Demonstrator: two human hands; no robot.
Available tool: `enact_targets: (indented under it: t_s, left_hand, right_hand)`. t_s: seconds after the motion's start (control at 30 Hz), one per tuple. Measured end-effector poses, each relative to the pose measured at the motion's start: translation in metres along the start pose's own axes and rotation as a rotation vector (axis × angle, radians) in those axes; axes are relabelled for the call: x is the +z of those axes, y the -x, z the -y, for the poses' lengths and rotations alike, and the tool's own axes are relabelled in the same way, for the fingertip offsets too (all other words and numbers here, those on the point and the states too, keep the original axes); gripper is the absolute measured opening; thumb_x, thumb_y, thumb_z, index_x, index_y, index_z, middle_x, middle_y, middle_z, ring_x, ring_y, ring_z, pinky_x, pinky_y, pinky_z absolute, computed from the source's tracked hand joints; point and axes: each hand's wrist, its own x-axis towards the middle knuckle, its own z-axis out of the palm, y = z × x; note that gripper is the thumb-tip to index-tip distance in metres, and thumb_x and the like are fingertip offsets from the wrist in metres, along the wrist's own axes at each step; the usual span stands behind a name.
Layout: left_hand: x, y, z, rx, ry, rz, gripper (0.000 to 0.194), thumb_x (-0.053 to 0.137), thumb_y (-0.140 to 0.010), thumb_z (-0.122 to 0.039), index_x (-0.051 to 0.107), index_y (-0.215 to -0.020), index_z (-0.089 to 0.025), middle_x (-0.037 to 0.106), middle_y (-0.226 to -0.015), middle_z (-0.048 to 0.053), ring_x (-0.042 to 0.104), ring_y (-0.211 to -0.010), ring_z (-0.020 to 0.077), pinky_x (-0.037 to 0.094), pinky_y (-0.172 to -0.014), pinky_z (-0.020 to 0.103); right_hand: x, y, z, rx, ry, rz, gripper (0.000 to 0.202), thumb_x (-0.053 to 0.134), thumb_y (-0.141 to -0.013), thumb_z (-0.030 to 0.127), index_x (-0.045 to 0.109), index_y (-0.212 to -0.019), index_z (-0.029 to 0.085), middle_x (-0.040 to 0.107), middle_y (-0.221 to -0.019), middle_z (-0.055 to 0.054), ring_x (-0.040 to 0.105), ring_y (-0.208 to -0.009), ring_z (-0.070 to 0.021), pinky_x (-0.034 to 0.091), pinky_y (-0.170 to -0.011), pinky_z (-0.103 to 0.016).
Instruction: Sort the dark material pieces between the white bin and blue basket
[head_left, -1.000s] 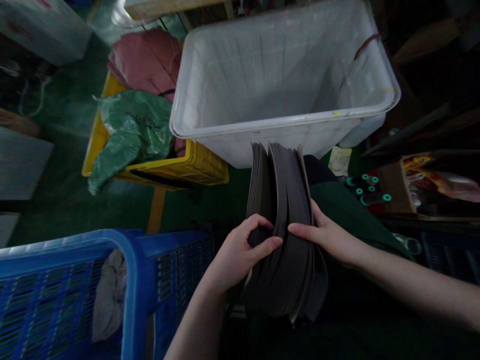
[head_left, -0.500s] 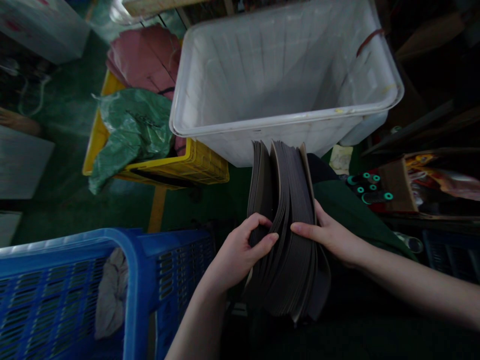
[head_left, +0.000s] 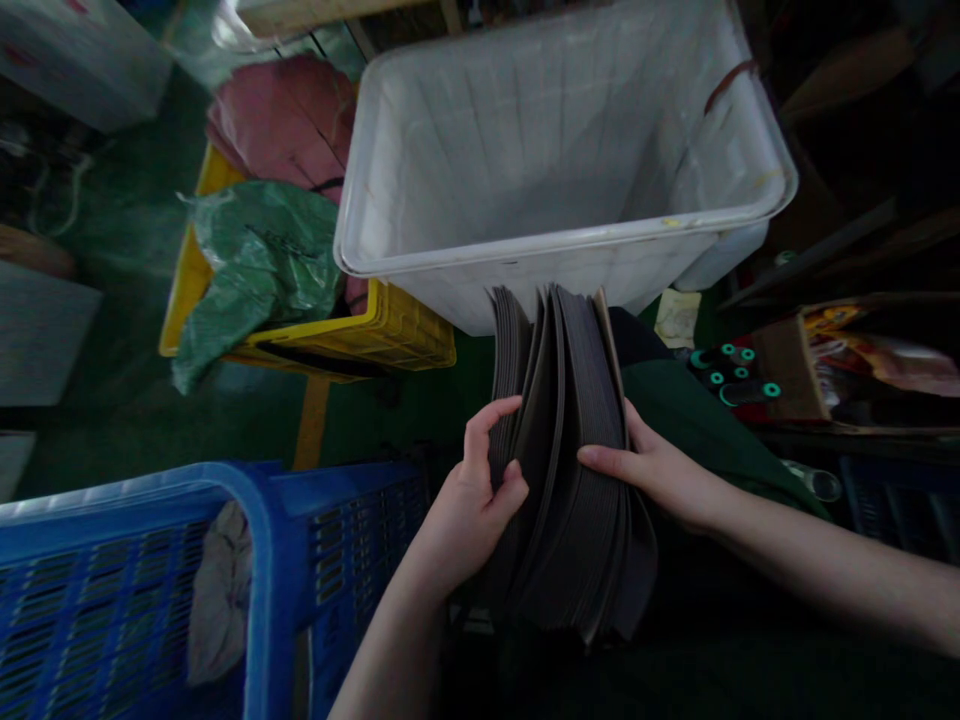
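Observation:
A thick stack of thin dark grey sheets stands on edge in front of me, its upper ends fanned apart with gaps between several sheets. My right hand grips the right part of the stack, thumb across the near edges and fingers behind the outer side. At the left part, my left hand has its thumb and index finger curled on the edges of a group of sheets. Its other fingers are hidden.
A large white bin stands just beyond the stack. A yellow crate with a green bag is at the left, a blue basket at lower left. Thread spools and a cardboard box lie right.
My left hand has shifted slightly left, its index finger higher on the sheets. The gap has widened between the left group and the middle sheets. My right hand keeps its grip.

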Motion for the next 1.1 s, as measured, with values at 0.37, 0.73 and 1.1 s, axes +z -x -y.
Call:
enact_targets:
  t_s: [0.37, 0.73, 1.1]
  left_hand:
    - [-0.002, -0.001, -0.013, 0.069, -0.420, 0.093, 0.023, 0.059, -0.086, -0.045, 0.056, -0.095, -0.024, 0.060, -0.091, -0.002, 0.053, -0.089, 0.0185, 0.040, -0.078, 0.031]
    - [0.001, -0.001, -0.015, 0.006, -0.424, 0.100, 0.039, 0.066, -0.077, -0.058, 0.056, -0.095, -0.026, 0.057, -0.091, -0.002, 0.053, -0.089, 0.0188, 0.041, -0.077, 0.031]
    - [0.002, -0.001, -0.013, 0.055, -0.436, 0.132, 0.027, 0.062, -0.084, -0.047, 0.054, -0.099, -0.026, 0.058, -0.094, -0.003, 0.055, -0.089, 0.0171, 0.038, -0.087, 0.033]
  right_hand:
    - [-0.002, 0.000, 0.000, -0.004, -0.004, -0.010, 0.087, 0.076, -0.077, 0.028, 0.023, -0.145, 0.032, 0.052, -0.138, -0.004, 0.058, -0.117, -0.0215, 0.047, -0.105, -0.041]
    - [-0.002, 0.000, 0.000, -0.009, -0.036, 0.008, 0.087, 0.076, -0.077, 0.027, 0.022, -0.145, 0.032, 0.054, -0.136, -0.004, 0.059, -0.116, -0.0217, 0.049, -0.103, -0.041]
    - [-0.001, -0.001, 0.001, -0.008, -0.039, -0.001, 0.090, 0.077, -0.076, 0.026, 0.021, -0.145, 0.031, 0.050, -0.140, -0.004, 0.051, -0.126, -0.0219, 0.042, -0.110, -0.041]
